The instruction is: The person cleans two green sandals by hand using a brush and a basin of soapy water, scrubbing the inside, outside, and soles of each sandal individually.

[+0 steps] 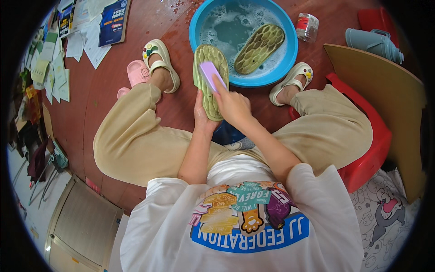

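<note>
My left hand (203, 115) holds a green slipper (211, 102) from below, its patterned sole turned up, beside the rim of a blue plastic basin (294, 51). In my right hand (234, 105) is a purple scrubbing brush (212, 74), slightly blurred, lying against that sole; its bristles are mostly hidden. A second green slipper (260, 49), with brown dirt in the sole's pattern, rests sole up in the basin's foamy water.
Pink clogs (137, 73) stand left of my cream clog (164, 64). A clear plastic jar (307, 27) lies right of the basin, with a grey-blue thermos (372, 44) beyond. Books (114, 23) and papers lie upper left. A brown board (380, 78) rises at right.
</note>
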{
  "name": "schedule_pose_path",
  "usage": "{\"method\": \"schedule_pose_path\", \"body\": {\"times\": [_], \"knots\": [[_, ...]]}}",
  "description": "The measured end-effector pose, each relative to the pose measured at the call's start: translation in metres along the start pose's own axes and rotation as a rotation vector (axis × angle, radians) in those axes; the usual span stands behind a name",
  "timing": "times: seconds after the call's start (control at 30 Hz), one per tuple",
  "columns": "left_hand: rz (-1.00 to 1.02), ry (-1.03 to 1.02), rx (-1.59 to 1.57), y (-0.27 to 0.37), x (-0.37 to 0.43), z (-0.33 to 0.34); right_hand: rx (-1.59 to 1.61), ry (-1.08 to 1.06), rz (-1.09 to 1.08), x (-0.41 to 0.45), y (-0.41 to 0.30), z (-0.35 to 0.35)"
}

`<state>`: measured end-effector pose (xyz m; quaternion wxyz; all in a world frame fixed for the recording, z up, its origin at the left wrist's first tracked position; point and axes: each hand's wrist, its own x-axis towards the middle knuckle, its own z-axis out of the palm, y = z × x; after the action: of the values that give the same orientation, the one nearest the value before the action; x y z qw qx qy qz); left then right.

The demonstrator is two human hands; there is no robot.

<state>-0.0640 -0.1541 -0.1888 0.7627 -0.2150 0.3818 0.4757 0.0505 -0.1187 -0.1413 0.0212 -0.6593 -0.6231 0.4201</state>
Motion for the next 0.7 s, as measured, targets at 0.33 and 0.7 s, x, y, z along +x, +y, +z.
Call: {"method": "schedule_pose_path", "body": {"times": [0.33, 0.7], "knots": [[-0.012, -0.045, -0.006, 0.004, 0.007, -0.013, 0.075, 0.053, -0.041, 0.065, -0.005, -0.004], [-0.047, -0.155, 0.068, 0.007, 0.008, -0.020, 0.098, 0.047, -0.097, 0.100, 0.004, -0.024]]}}
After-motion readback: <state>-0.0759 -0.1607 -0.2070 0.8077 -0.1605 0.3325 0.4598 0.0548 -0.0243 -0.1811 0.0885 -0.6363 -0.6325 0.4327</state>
